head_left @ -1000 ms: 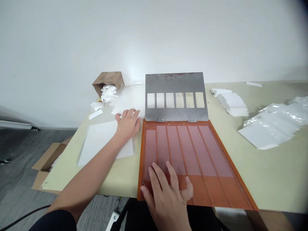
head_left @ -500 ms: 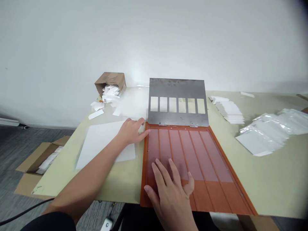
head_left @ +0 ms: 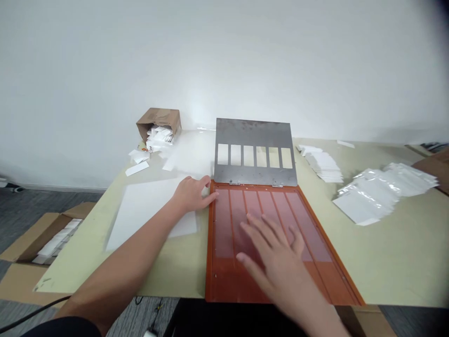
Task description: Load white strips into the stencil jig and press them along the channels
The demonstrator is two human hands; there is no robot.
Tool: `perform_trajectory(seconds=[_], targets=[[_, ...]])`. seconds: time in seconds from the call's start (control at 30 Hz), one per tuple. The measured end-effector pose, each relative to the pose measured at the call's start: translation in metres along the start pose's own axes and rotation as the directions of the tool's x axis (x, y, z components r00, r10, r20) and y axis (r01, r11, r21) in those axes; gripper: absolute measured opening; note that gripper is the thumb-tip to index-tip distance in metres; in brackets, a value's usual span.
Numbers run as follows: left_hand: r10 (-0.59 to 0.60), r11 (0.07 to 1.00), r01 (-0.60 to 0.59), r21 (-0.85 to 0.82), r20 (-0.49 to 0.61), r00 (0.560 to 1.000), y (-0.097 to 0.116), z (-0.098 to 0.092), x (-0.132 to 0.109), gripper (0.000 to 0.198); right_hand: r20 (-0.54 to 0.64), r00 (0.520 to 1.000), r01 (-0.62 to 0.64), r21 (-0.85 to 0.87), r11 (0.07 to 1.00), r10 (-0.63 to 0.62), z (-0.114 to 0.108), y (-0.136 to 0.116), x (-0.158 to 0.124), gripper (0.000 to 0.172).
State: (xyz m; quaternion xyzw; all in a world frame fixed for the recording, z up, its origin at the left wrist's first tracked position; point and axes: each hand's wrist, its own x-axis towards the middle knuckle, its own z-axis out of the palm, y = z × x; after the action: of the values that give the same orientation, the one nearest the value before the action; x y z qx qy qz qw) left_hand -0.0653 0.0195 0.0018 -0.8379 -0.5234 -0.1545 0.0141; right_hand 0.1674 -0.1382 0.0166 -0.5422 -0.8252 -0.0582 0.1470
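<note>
An orange-brown board (head_left: 242, 283) with raised lengthwise ribs lies flat at the table's front edge. Over its upper part is a translucent sheet (head_left: 224, 224). Hinged to the board's far edge, a grey metal plate (head_left: 254, 132) with a row of rectangular cutouts stands tilted up. My left hand (head_left: 191, 194) is at the board's upper left corner, thumb over the rim and fingers apart. My right hand (head_left: 280, 262) is spread palm down over the sheet, slightly blurred; whether every fingertip touches it, I cannot tell.
Left of the board lies a stack of translucent sheets (head_left: 140, 206). Behind it, an open cardboard box (head_left: 159, 114) spills white packets. To the right are fanned white cards (head_left: 324, 166) and clear-bagged cards (head_left: 372, 196). Another open carton (head_left: 24, 243) stands on the floor at left.
My right hand has slid right and slightly away across the sheet. My left hand stays at the board's corner. The camera view has shifted a little.
</note>
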Motion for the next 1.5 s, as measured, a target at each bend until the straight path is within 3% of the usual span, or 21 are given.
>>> perform_trajectory(seconds=[0.1,0.3,0.47,0.63,0.73,0.83,1.1,1.27,1.33,1.43,1.5], targets=[[-0.007,1.0,0.007,-0.006,0.016,1.0,-0.001,0.0,0.001,0.035,0.05,0.998,0.019,0.047,0.999,-0.022,-0.015,0.051,0.046,0.048],[-0.022,0.999,0.023,-0.024,0.039,0.999,-0.003,-0.001,0.002,0.044,0.024,0.995,-0.098,0.066,0.993,0.096,-0.014,0.135,0.19,0.052],[-0.009,0.999,0.012,-0.038,0.066,0.998,-0.009,0.0,0.002,0.049,0.135,0.955,-0.27,0.018,0.963,0.265,-0.006,0.16,0.283,0.063],[0.039,0.995,-0.025,-0.1,0.135,0.99,-0.012,0.001,0.003,0.065,0.211,0.92,-0.326,-0.057,0.944,0.331,0.0,0.165,0.323,0.068],[0.075,0.987,-0.046,-0.154,0.183,0.98,-0.012,0.0,0.003,0.07,0.251,0.909,-0.321,-0.085,0.943,0.332,0.0,0.165,0.329,0.063],[0.077,0.982,-0.04,-0.182,0.199,0.977,-0.012,-0.002,0.004,0.071,0.218,0.919,-0.318,-0.088,0.944,0.33,-0.004,0.164,0.33,0.059],[0.067,0.98,-0.033,-0.198,0.167,0.984,-0.01,-0.005,0.004,0.063,0.101,0.936,-0.332,-0.068,0.941,0.337,-0.041,0.154,0.318,0.056],[0.083,0.981,-0.061,-0.187,0.112,0.99,-0.011,-0.002,0.005,0.066,-0.115,0.975,-0.205,-0.15,0.967,0.189,-0.081,0.13,0.263,0.065],[0.093,0.98,-0.076,-0.186,0.084,0.992,-0.013,0.0,0.005,0.068,-0.192,0.972,-0.176,-0.201,0.964,0.137,-0.1,0.116,0.232,0.061],[0.109,0.973,-0.099,-0.207,0.037,0.993,-0.016,0.001,0.005,0.071,-0.263,0.963,-0.13,-0.27,0.954,0.057,-0.124,0.1,0.186,0.053],[0.121,0.965,-0.119,-0.234,-0.005,0.993,-0.017,0.001,0.004,0.071,-0.269,0.963,-0.062,-0.334,0.941,-0.032,-0.134,0.095,0.158,0.057]])
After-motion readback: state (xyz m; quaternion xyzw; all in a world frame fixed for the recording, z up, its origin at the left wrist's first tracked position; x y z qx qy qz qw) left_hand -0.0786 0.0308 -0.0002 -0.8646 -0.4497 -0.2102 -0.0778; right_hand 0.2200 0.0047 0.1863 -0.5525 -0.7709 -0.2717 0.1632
